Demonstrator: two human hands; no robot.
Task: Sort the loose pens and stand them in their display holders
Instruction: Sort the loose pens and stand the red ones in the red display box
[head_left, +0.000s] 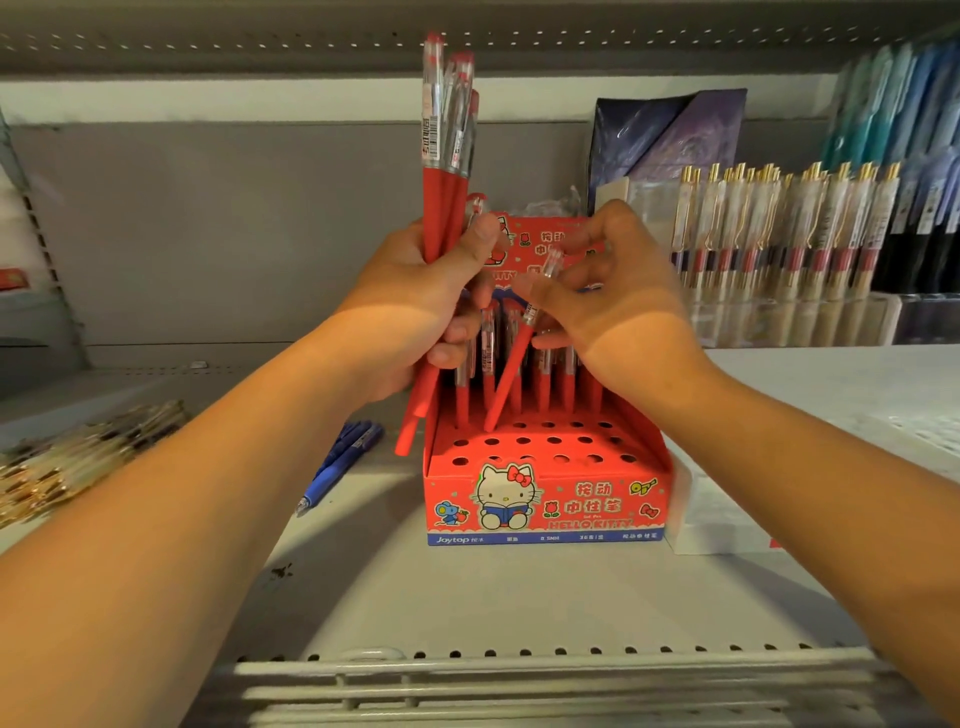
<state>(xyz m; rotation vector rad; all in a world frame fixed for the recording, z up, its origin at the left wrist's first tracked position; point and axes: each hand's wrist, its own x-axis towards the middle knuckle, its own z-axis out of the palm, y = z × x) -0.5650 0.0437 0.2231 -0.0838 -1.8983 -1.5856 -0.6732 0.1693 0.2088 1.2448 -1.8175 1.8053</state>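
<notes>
Red gel pen (511, 364), tip at Hello Kitty display box (545, 499): likely light, stiff, slick.
Right hand (618, 291) pinches its upper barrel; left hand (415, 301) clasps pen bundle (441, 208).

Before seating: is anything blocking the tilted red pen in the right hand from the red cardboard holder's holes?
Nothing visible: the tilted red pen, pinched by the right hand, has its tip on top of the red cardboard holder, open holes around it.

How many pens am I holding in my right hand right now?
1: a red pen, pinched in the right hand, tilted, its tip at a hole in the red holder.
</notes>
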